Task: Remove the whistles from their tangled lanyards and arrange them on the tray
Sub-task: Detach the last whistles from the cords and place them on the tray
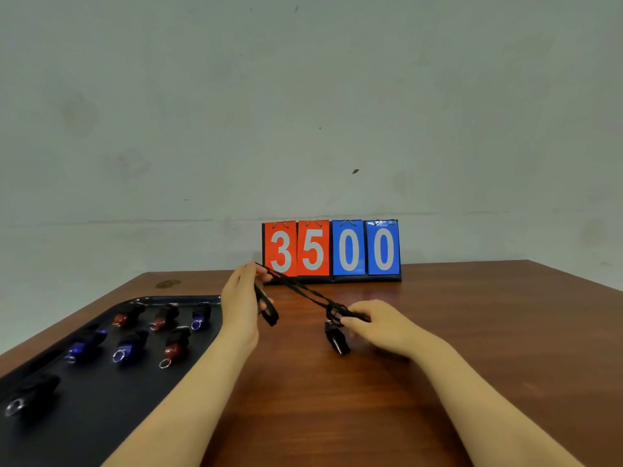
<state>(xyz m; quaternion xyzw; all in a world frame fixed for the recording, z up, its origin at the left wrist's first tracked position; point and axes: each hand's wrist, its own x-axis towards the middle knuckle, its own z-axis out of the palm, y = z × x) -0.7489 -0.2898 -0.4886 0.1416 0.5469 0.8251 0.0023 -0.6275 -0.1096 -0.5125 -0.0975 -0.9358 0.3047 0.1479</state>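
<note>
Bench [438,332]: scoreboard [332,249] reads 3500. Tray [84,416] left, seven whistles on it. Step: untangling last one. My left hand [241,298] pinches lanyard [303,293] taut; right hand [377,323] grips knot, black whistle [337,340] dangling below. Next, I judge: free clip, whistle to tray.

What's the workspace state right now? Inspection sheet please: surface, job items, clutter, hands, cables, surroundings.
Surface: brown wooden table.
Job's things: black tray at left holds seven whistles, red, blue and black; one black whistle hangs from the tangled black lanyard.
Clutter: small stain near the table's far left edge.
Hands: left hand holds the lanyard's upper end; right hand pinches the knot.
Cables: nothing seen.
Surroundings: flip scoreboard reading 35 00; pale wall.
</note>
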